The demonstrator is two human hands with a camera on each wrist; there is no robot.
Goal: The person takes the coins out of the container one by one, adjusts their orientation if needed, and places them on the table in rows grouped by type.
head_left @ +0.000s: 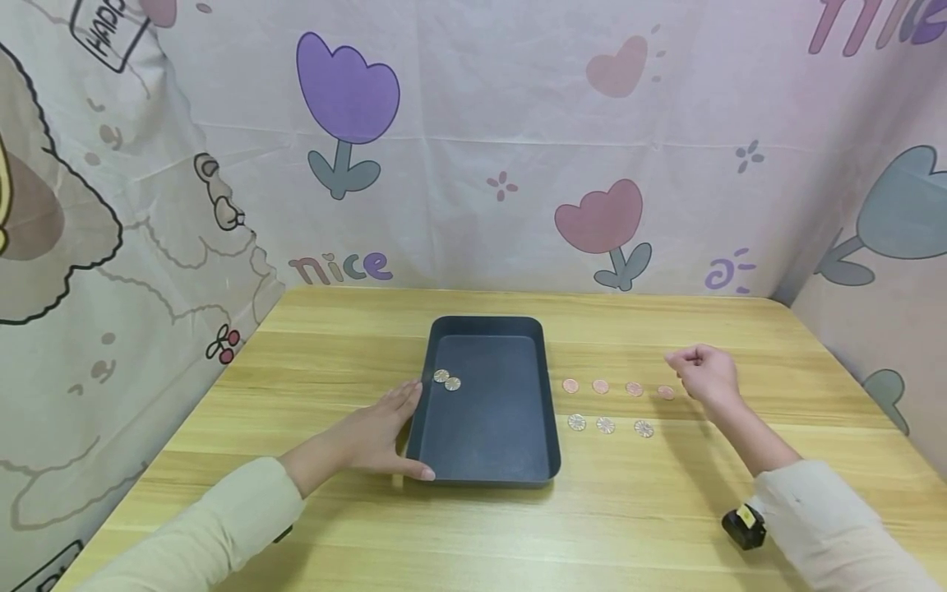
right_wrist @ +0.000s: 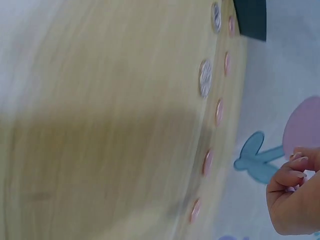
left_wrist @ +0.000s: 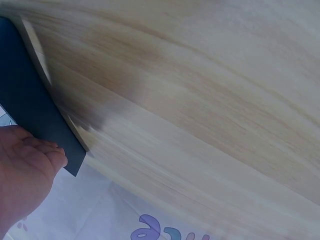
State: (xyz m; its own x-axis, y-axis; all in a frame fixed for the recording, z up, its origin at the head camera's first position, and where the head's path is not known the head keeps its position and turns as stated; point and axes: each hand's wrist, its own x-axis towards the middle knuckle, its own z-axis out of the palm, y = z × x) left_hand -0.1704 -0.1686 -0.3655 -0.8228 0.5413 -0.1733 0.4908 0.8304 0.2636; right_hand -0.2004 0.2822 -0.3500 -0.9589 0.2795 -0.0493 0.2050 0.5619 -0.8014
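Observation:
A dark grey rectangular tray point(head_left: 484, 411) lies on the table, with two silvery coins point(head_left: 447, 380) inside at its left. My left hand point(head_left: 381, 434) rests against the tray's left side, fingers extended along it and the thumb at the near left corner. Right of the tray is a row of pinkish coins point(head_left: 600, 386); closer to me lies a row of three silvery coins point(head_left: 606, 425). Raised over the right end of the pinkish row is my right hand point(head_left: 706, 376), its fingers curled, no object visible in them. The right wrist view shows several pinkish coins point(right_wrist: 219, 111) on the table.
A small black device point(head_left: 743, 526) hangs by the right sleeve. The wood-grain table point(head_left: 355, 526) meets a patterned cloth point(head_left: 459, 222) at its back, and more cloth hangs along the left and right sides.

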